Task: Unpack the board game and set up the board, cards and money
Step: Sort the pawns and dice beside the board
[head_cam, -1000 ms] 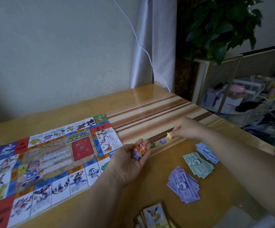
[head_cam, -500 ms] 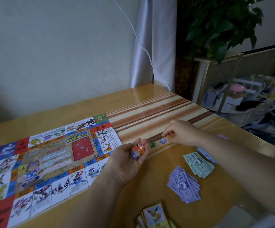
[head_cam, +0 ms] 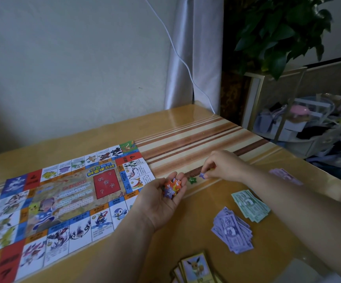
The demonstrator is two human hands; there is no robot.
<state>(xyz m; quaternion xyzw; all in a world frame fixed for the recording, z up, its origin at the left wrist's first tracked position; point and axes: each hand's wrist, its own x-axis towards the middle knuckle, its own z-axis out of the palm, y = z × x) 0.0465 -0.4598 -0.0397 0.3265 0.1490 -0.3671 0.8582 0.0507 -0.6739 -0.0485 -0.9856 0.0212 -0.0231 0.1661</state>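
Fingertips on your right hand pinch a purple star token, left hand cupping spare tokens: likely thin, light, slippery, so nip edges.

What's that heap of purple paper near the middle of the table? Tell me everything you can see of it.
The purple banknote pile is a loose stack of thin paper play money. The notes are pale violet, printed in darker purple with a large numeral; the finer print is too blurred to read. The notes are fanned askew and their edges are not squared. The pile lies flat on the glossy wooden table, close beside the green note pile. Only the table is seen touching it.
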